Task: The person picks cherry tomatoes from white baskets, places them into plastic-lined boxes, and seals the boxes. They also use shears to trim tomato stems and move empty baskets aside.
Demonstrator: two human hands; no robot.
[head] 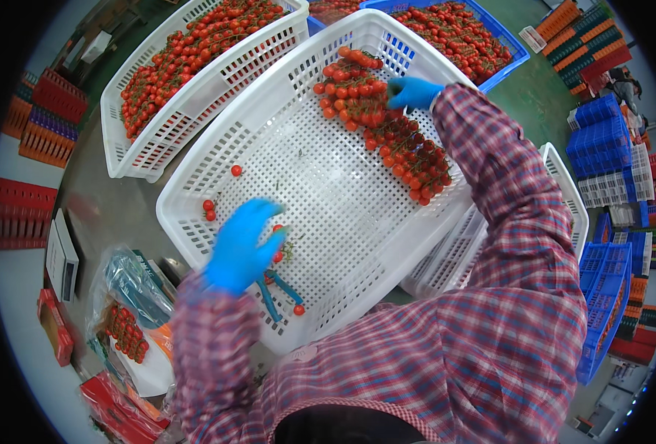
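A large white perforated plastic crate (328, 161) stands before me. Trusses of cherry tomatoes (356, 91) lie in rows along its far right part. My right hand (414, 93), in a blue glove, is at the edge of these trusses with its fingers bent; whether it grips one is hard to see. Over the near left part of the crate is my blue-gloved left hand (242, 244), slightly blurred, thumb and fingers apart, with nothing visible in it. Beneath and beside it lie teal-handled snips (280, 297), a loose cherry tomato (236, 171) and several others.
Another white crate (222, 72) full of tomatoes stands at the far left, a blue crate (455, 44) of tomatoes at the far right. On the metal table are a scale (62, 255), plastic bags (134, 283) and a packed tomato truss (128, 333). Stacked blue crates (597, 133) rise right.
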